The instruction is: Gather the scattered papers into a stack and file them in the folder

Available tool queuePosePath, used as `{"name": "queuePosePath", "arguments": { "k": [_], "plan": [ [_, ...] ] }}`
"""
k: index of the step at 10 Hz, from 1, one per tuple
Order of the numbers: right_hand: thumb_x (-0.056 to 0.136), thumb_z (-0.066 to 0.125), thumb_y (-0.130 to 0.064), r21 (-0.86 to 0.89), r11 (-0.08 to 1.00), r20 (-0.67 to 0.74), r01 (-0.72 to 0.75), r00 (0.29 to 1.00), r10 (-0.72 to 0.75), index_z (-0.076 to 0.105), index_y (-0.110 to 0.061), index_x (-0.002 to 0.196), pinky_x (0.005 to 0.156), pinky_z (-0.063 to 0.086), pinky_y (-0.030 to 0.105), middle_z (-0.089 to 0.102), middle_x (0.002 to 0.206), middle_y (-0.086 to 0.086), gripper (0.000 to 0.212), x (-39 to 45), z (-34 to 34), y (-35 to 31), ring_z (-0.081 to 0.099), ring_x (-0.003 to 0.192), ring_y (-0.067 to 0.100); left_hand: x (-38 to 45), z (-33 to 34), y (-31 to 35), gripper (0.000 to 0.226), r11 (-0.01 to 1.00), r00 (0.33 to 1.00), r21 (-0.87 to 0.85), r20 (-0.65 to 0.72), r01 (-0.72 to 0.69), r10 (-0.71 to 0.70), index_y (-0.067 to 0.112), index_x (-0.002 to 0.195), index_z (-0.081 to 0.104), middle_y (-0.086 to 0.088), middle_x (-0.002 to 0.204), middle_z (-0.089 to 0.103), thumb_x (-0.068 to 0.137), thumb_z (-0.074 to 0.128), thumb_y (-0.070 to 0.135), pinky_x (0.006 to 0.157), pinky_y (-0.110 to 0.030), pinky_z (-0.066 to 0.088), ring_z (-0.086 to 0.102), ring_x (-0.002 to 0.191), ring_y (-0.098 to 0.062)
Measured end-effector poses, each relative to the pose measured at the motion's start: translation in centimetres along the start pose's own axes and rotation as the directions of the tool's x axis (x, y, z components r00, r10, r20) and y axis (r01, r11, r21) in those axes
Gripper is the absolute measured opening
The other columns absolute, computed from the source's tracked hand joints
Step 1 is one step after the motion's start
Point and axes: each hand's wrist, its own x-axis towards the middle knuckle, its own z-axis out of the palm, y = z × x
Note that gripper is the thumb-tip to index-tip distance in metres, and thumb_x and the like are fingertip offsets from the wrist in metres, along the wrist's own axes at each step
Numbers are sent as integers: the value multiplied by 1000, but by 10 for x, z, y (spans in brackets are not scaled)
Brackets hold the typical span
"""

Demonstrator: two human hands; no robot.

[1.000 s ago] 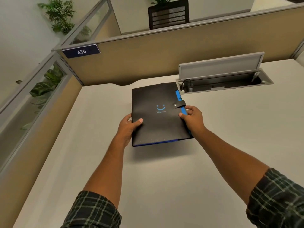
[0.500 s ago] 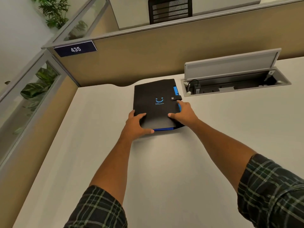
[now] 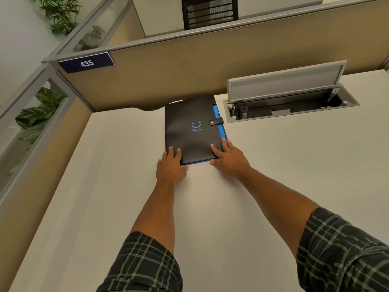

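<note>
A black folder [image 3: 192, 133] with a blue smile mark lies flat and closed on the white desk [image 3: 284, 169], its snap strap fastened at the right edge. Blue inner edges show along its right side and near edge. No loose papers are visible. My left hand [image 3: 170, 167] lies flat on the desk with its fingertips on the folder's near left corner. My right hand [image 3: 229, 161] lies flat with spread fingers on the near right corner. Neither hand grips the folder.
The folder's far edge reaches the tan cubicle partition [image 3: 189, 70]. An open cable tray [image 3: 292, 109] with its lid raised sits just right of the folder. A glass side panel [image 3: 31, 127] bounds the desk on the left. A "435" sign [image 3: 86, 63] hangs on the partition.
The folder was held off the desk and has been set down flat and slid away toward the partition. Both hands have let go of its sides and now rest on its near edge.
</note>
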Motion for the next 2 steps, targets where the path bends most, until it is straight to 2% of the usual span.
{"name": "queuePosePath", "arguments": {
  "k": [1, 2],
  "plan": [
    [107, 25, -60, -20, 1000, -43, 23, 999, -23, 0, -33, 165, 127, 11, 44, -12, 172, 8, 68, -12, -3, 0, -7, 159, 29, -11, -4, 10, 82, 995, 1000, 102, -17, -21, 23, 16, 164, 4, -9, 172, -6, 104, 44, 53, 128, -47, 8, -4, 159, -31],
    [107, 24, -59, -7, 1000, -166, 30, 986, -31, -3, -28, 165, 127, 8, 40, -13, 172, 4, 70, -24, -5, 6, -6, 160, 25, -22, -4, 23, 88, 993, 991, 105, -121, -51, 64, 12, 164, -4, -9, 172, -10, 103, 40, 59, 129, -43, 2, -9, 158, -28]
  ]
}}
